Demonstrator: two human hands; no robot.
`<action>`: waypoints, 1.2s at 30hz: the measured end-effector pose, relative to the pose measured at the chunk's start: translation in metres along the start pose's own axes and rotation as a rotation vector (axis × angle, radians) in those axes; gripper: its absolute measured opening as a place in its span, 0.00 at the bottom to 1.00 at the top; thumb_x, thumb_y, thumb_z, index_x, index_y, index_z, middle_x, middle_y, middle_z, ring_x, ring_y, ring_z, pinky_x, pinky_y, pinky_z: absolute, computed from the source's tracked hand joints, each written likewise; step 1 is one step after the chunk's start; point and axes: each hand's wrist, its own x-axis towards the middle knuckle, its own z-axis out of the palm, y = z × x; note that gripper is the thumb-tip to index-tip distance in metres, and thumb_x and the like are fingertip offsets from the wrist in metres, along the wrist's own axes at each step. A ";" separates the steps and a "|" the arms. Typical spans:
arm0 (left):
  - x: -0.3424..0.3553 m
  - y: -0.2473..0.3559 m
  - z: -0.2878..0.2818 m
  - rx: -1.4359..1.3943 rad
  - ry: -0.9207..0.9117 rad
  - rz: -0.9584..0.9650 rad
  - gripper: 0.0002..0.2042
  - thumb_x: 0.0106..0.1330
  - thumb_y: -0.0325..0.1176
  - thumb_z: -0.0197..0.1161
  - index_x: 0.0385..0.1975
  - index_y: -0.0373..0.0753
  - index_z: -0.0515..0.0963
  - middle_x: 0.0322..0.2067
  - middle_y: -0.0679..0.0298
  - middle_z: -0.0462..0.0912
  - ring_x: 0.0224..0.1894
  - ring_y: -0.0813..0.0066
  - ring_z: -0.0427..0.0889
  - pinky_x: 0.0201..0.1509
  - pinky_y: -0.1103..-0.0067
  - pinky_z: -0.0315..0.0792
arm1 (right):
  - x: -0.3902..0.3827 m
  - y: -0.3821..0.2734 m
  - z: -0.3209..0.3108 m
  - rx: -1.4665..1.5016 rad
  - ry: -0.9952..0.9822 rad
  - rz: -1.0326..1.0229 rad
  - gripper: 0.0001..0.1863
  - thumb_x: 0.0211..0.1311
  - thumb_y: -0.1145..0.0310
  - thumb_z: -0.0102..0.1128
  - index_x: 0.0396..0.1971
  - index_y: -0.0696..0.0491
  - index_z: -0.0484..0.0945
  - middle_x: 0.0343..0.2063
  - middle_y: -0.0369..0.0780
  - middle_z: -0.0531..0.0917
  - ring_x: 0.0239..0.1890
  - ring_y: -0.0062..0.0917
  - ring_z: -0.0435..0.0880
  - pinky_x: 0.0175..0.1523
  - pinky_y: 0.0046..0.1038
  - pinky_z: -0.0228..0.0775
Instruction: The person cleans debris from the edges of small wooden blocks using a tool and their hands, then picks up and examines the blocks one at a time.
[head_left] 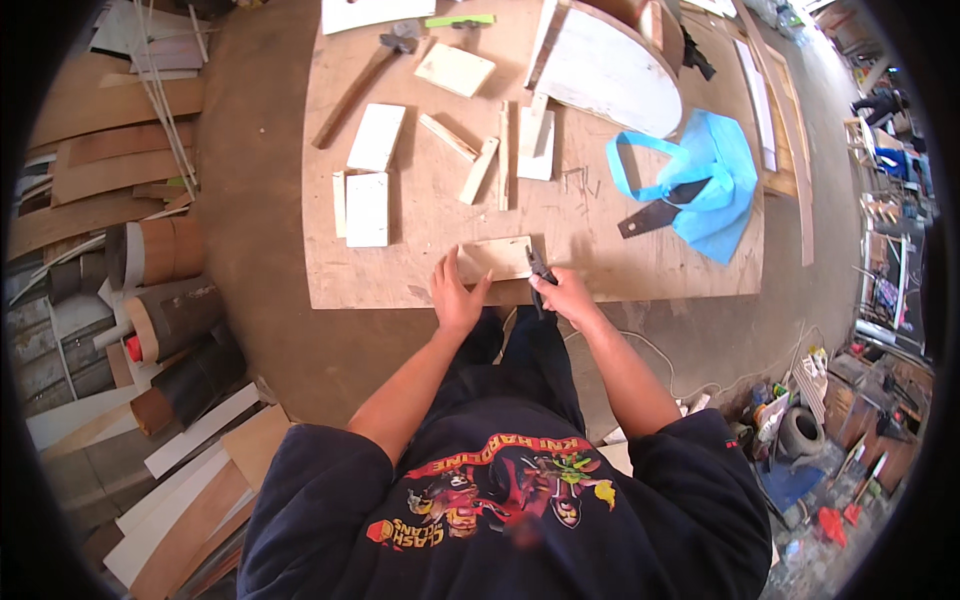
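At the near edge of the table lies a small rectangular wooden piece (497, 258), light in colour with paler edges. My left hand (460, 293) grips its left end, the thumb on the near side and the fingers around the left. Dark-handled pliers (540, 264) are in my closed right hand (567, 296), their jaws pointing away from me at the piece's right end. Whether the jaws pinch anything is too small to tell. Several loose nails (582, 183) are scattered on the tabletop beyond.
The plywood table (420, 275) also carries a hammer (375, 70), a white block (368, 210), wooden strips (479, 171) and a curved white-topped board (606, 70). A handsaw (648, 220) sticks out of a blue bag (725, 185). Wood sheets (110, 205) are stacked at left.
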 end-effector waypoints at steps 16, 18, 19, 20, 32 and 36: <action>0.054 0.003 0.002 0.310 -0.421 0.245 0.55 0.50 0.56 0.77 0.76 0.45 0.53 0.75 0.66 0.57 0.78 0.52 0.49 0.76 0.48 0.47 | 0.004 0.007 -0.043 -0.050 -0.451 0.197 0.16 0.69 0.56 0.65 0.43 0.54 0.77 0.27 0.36 0.83 0.16 0.21 0.81 0.22 0.24 0.72; 0.058 0.001 0.001 0.302 -0.453 0.327 0.55 0.49 0.57 0.77 0.77 0.48 0.53 0.76 0.68 0.57 0.79 0.53 0.48 0.76 0.48 0.47 | 0.016 0.012 -0.045 -0.094 -0.526 0.215 0.15 0.70 0.55 0.64 0.44 0.51 0.79 0.30 0.35 0.85 0.15 0.19 0.80 0.23 0.23 0.69; 0.059 0.000 0.001 0.302 -0.452 0.323 0.55 0.49 0.57 0.77 0.77 0.48 0.53 0.76 0.68 0.57 0.79 0.53 0.48 0.76 0.48 0.47 | 0.020 0.012 -0.044 -0.097 -0.529 0.216 0.15 0.70 0.55 0.64 0.44 0.51 0.79 0.30 0.35 0.85 0.15 0.19 0.80 0.23 0.23 0.69; 0.060 -0.001 0.000 0.277 -0.454 0.353 0.54 0.51 0.56 0.76 0.77 0.48 0.53 0.76 0.67 0.57 0.79 0.53 0.47 0.76 0.49 0.47 | 0.025 0.012 -0.044 -0.115 -0.537 0.219 0.16 0.70 0.54 0.63 0.43 0.52 0.79 0.31 0.35 0.86 0.15 0.19 0.80 0.23 0.23 0.69; 0.051 0.005 0.035 0.166 -0.098 0.227 0.24 0.63 0.35 0.65 0.60 0.54 0.75 0.68 0.61 0.67 0.73 0.47 0.58 0.72 0.50 0.54 | 0.029 0.021 -0.024 -0.029 -0.556 0.238 0.27 0.68 0.43 0.62 0.42 0.56 0.78 0.40 0.40 0.87 0.21 0.21 0.84 0.23 0.21 0.65; 0.051 0.004 0.038 0.160 -0.070 0.219 0.23 0.62 0.34 0.66 0.59 0.57 0.76 0.68 0.61 0.67 0.73 0.47 0.59 0.71 0.51 0.55 | 0.025 0.023 -0.015 -0.047 -0.422 0.229 0.26 0.66 0.43 0.65 0.37 0.55 0.81 0.35 0.39 0.88 0.20 0.19 0.82 0.22 0.21 0.66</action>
